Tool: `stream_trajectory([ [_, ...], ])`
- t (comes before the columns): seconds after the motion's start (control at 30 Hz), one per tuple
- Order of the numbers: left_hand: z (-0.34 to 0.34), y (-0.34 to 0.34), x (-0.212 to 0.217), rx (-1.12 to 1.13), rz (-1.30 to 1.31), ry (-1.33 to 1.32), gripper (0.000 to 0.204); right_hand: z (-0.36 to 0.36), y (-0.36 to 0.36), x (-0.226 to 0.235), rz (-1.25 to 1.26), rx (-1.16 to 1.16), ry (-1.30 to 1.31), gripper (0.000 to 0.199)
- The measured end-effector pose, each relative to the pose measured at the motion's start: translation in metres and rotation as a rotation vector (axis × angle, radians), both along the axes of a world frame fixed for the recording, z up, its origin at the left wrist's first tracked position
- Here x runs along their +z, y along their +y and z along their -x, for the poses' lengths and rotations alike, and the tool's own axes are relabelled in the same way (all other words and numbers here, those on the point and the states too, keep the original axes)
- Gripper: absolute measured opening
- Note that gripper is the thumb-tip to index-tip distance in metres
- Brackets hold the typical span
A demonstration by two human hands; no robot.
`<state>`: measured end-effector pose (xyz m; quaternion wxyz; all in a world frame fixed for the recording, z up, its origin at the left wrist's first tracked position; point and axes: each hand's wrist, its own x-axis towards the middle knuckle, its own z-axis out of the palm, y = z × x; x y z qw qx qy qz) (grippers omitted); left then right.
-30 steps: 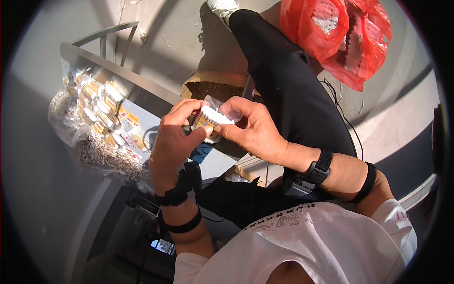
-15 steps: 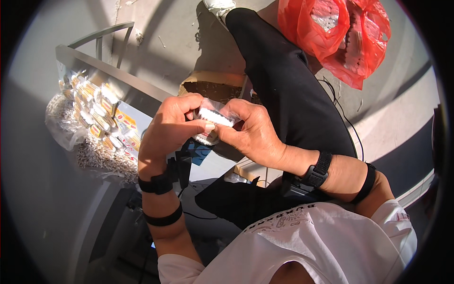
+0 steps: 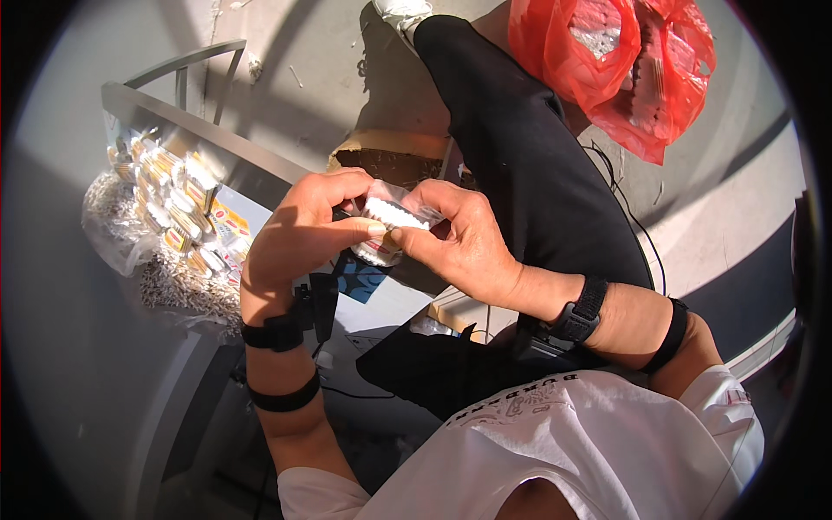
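A small clear plastic bag of cotton swabs (image 3: 381, 251) is held up between my two hands, its row of white cotton tips facing upward. My left hand (image 3: 305, 222) grips the bag's left side, thumb laid along the front. On the other side, my right hand (image 3: 464, 240) pinches the bag with thumb and bent fingers. Both thumb tips nearly meet at the middle of the pack. The fingers behind the bag are partly hidden. To the left, many packed cotton swab bundles (image 3: 178, 204) lie heaped beside a large clear bag of loose swabs (image 3: 186, 286).
A red plastic bag (image 3: 641, 78) with more swab packs lies at the upper right. An open cardboard box (image 3: 390, 141) stands beyond my hands, beside my leg in black trousers (image 3: 529, 147). A metal frame (image 3: 208, 130) crosses the upper left. A black cable (image 3: 637, 221) runs at the right.
My left forearm has shifted slightly left, and the left thumb has drawn back a little along the pack. The right hand has hardly moved; both still hold the bag.
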<state>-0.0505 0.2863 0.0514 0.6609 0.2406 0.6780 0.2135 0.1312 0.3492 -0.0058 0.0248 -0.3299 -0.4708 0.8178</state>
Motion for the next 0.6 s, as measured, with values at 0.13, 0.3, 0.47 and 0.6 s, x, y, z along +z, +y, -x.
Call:
stream_trajectory([
  [0.13,0.0041,0.0008,0.0004,-0.072,-0.049,0.069,0.021,0.0025,-0.0017,-0.0027,-0.071,0.018,0.009,0.017],
  [0.3,0.0038,0.002,-0.0004,-0.076,-0.021,0.035,0.019,0.0029,-0.001,-0.0044,-0.232,-0.015,0.07,0.019],
  [0.47,0.0074,0.0047,-0.0025,-0.126,-0.064,0.028,0.019,0.0033,-0.0039,-0.003,-0.145,-0.017,0.001,0.018],
  [0.6,0.0075,0.0027,-0.0026,-0.056,-0.018,0.013,0.019,0.0035,-0.0039,-0.0052,-0.073,0.005,-0.038,0.018],
])
